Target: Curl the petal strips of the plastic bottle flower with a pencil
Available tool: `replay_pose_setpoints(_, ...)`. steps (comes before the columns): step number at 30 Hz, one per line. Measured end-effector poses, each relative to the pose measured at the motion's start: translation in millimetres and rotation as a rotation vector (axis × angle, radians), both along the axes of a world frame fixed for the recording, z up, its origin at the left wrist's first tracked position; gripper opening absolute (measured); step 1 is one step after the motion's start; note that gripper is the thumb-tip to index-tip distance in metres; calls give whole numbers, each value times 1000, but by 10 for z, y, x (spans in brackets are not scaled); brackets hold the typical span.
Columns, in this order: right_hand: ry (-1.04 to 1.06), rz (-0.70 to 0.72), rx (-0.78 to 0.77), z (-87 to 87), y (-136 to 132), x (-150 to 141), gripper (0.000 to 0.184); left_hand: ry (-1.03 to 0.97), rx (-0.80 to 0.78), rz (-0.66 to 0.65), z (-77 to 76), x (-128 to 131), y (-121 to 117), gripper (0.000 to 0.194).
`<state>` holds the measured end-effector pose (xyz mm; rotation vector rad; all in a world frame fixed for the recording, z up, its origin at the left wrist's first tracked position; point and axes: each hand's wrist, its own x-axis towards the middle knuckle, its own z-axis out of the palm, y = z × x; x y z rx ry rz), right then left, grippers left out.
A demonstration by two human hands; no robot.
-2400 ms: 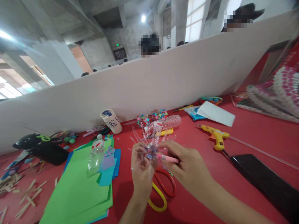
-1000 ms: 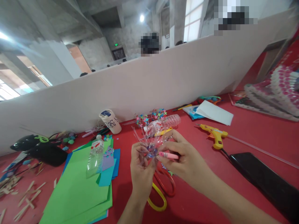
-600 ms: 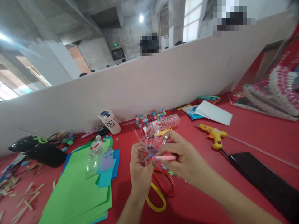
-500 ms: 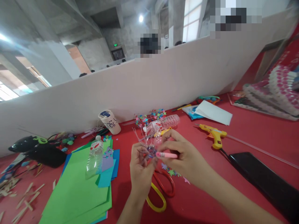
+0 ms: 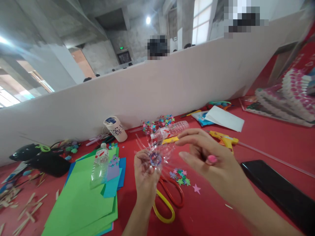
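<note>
My left hand (image 5: pixel 145 177) is closed on a clear plastic bottle top cut into splayed strips (image 5: pixel 155 154), its blue-ringed neck facing me. My right hand (image 5: pixel 211 164) hovers to the right of it, apart from it, with a pink pen-like tool (image 5: pixel 211 159) tucked in its palm while the index finger and thumb stretch out. Small coloured paper stars (image 5: pixel 182 173) lie on the red table (image 5: pixel 258 141) just under both hands. Red-and-yellow scissors (image 5: pixel 168 201) lie below my left hand.
Green and blue paper sheets (image 5: pixel 83 200) with a small bottle (image 5: pixel 99 164) lie at left. A lying bottle (image 5: pixel 172 128), a paper cup (image 5: pixel 115 128), a yellow glue gun (image 5: pixel 225 139), a black phone (image 5: pixel 278 193), white paper (image 5: pixel 225 118) and wooden sticks (image 5: pixel 22 209) surround the hands. A white partition (image 5: pixel 172 85) backs the table.
My right hand has pulled away to the right from the cut bottle top, taking the pink tool with it. Loose paper stars now show on the table. My left hand keeps its hold.
</note>
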<state>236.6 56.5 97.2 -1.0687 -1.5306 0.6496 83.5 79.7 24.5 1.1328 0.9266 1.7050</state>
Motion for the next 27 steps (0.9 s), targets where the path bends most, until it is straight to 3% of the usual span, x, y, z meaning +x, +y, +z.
replay_pose_setpoints(5,-34,-27,22,30,-17,43,7,-65,-21,-59,-37,-4,17,33)
replay_pose_setpoints(11,8,-53,-196,-37,121,-50,11,-92,-50,-57,-27,-4,37,38)
replay_pose_setpoints(17,65,187,-368,-126,235,-59,14,-95,-86,-150,-35,-34,56,34)
replay_pose_setpoints(27,97,170,-285,-104,211,-7,16,-116,-170,-234,33,-23,21,36)
